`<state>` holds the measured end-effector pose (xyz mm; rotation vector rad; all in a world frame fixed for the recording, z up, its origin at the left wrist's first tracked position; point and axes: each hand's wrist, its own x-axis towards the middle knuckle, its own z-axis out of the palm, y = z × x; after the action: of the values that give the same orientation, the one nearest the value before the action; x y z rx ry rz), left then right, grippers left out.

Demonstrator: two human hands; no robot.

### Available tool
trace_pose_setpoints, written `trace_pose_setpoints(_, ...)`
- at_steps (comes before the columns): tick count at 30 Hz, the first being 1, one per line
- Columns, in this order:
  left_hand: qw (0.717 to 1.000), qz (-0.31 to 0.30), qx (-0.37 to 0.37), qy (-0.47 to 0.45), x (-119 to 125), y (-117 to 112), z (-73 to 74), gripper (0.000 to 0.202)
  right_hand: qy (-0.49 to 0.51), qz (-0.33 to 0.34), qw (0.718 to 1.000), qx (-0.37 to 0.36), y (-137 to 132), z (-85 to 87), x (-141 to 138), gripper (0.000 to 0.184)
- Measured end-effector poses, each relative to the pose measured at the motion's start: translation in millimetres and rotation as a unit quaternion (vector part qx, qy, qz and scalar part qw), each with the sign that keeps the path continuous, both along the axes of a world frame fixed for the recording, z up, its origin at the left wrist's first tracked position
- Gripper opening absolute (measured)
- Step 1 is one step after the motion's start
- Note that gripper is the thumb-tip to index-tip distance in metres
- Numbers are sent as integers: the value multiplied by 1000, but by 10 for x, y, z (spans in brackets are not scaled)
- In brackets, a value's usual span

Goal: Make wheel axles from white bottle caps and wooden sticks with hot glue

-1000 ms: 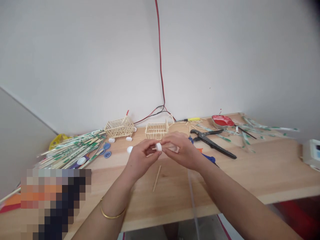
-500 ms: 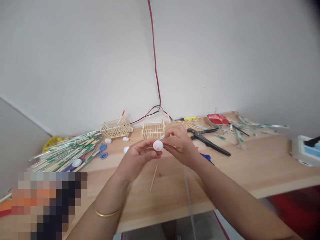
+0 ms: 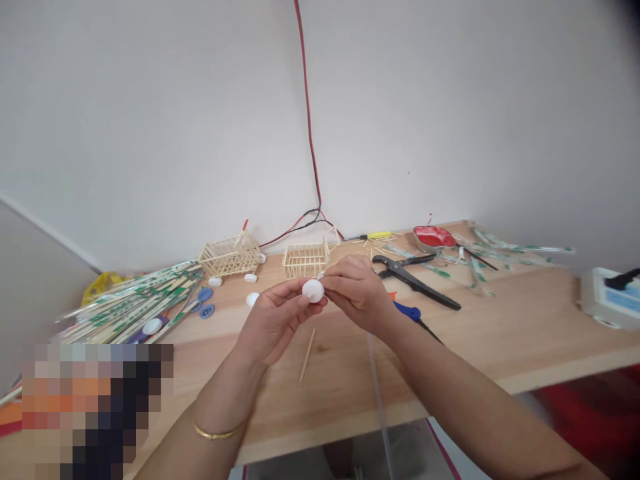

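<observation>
Left hand (image 3: 273, 320): fingertips are pinching the white bottle cap (image 3: 313, 291) by its rim.
Right hand (image 3: 356, 291): fingers are pressing together on the cap's right edge.
Cap: is hanging above mid-bench (image 3: 500, 333), round face pointing toward the person.
Wooden stick (image 3: 307, 345): is lying beneath, pointing toward the far edge.

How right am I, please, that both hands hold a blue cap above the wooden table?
Not quite: the head view shows the cap between the left hand and right hand is white, not blue; they do hold it above the wooden table.
</observation>
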<state>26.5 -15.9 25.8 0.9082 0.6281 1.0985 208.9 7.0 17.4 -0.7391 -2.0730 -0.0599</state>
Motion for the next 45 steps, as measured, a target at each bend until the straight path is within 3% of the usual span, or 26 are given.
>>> trace_pose_setpoints(9, 999, 2, -24, -47, 49, 5, -47, 29, -10, -24, 1000, 12, -47, 17, -44, 14)
trace_pose_setpoints(15, 995, -44, -4, -86, 5, 31, -96, 43, -5, -35, 999, 11, -58, 30, -24, 14)
trace_pose_setpoints(22, 996, -50, 0, -76, -8, 43, -107, 48, -20, -45, 999, 10, -58, 38, -20, 14)
trace_pose_setpoints(29, 998, -14, -30, -45, 20, 49, -95, 28, -25, -40, 999, 20, -46, 5, -49, 14)
trace_pose_setpoints(45, 999, -31, -3, -12, -5, 73, -114, 24, -51, -38, 997, 50, -34, -47, -44, 15)
